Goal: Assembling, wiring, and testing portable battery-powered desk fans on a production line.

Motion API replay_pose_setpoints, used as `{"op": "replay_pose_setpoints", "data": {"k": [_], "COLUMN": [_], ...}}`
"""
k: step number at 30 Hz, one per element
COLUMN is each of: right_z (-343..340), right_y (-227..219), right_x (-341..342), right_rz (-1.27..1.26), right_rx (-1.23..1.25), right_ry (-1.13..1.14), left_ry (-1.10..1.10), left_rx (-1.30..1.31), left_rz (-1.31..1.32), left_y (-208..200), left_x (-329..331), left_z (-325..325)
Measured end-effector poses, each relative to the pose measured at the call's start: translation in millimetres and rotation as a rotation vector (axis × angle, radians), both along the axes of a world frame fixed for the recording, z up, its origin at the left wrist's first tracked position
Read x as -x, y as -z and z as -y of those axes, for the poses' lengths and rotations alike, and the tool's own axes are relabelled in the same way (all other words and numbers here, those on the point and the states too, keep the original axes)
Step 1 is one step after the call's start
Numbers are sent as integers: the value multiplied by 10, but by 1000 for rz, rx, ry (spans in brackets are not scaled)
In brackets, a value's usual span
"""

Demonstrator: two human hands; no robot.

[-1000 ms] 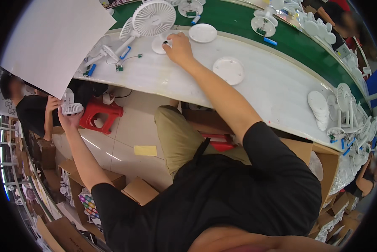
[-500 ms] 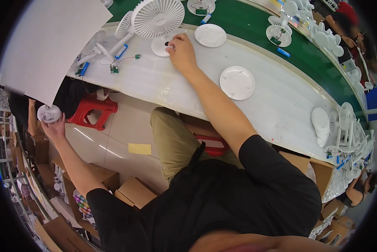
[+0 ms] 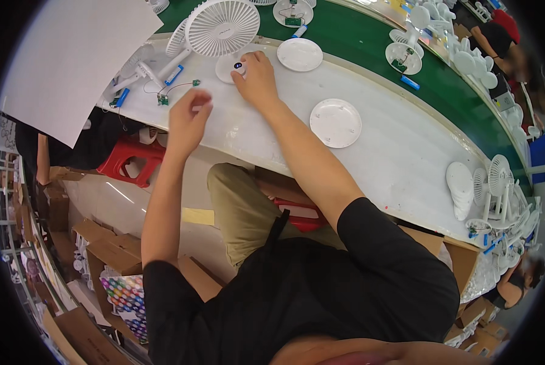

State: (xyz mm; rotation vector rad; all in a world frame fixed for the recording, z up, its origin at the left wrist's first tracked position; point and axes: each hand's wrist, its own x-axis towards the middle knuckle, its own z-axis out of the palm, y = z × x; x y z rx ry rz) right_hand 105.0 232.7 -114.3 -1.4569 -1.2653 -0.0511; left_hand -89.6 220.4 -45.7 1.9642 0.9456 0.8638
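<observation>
A white desk fan [image 3: 222,27] with a round grille stands on the bench at the upper middle. My right hand [image 3: 258,82] is closed around the right side of its round base [image 3: 225,68], the thumb near a small dark display with lit marks on the base. My left hand [image 3: 188,118] is over the bench's front edge, slightly blurred, with thumb and fingers apart and nothing visible in it. Near it lie a small green circuit board [image 3: 163,99] on thin wires and a blue battery cell [image 3: 174,75].
Two white round covers [image 3: 300,55] [image 3: 335,123] lie right of my right hand. More fans and stacked white discs [image 3: 460,190] stand at the bench's right end. A green conveyor belt [image 3: 357,45] carries fan parts. A large white sheet [image 3: 72,61] and red stool [image 3: 132,159] are at left.
My left hand has come from the far left to the bench, and the small white fan head is no longer in it. The base's dark spot now shows lit marks. My right hand stays there.
</observation>
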Motion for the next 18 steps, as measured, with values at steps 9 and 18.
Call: {"op": "replay_pose_setpoints", "data": {"k": [9, 18], "right_z": [-33, 23], "right_y": [41, 6], "right_x": [-100, -99], "right_rz": [-35, -181], "right_rx": [26, 30], "right_ry": [-78, -99], "left_ry": [-107, -187], "left_rx": [-448, -439], "left_rz": [-126, -214], "left_y": [600, 608], "left_x": [-610, -586], "left_z": [-609, -544]}}
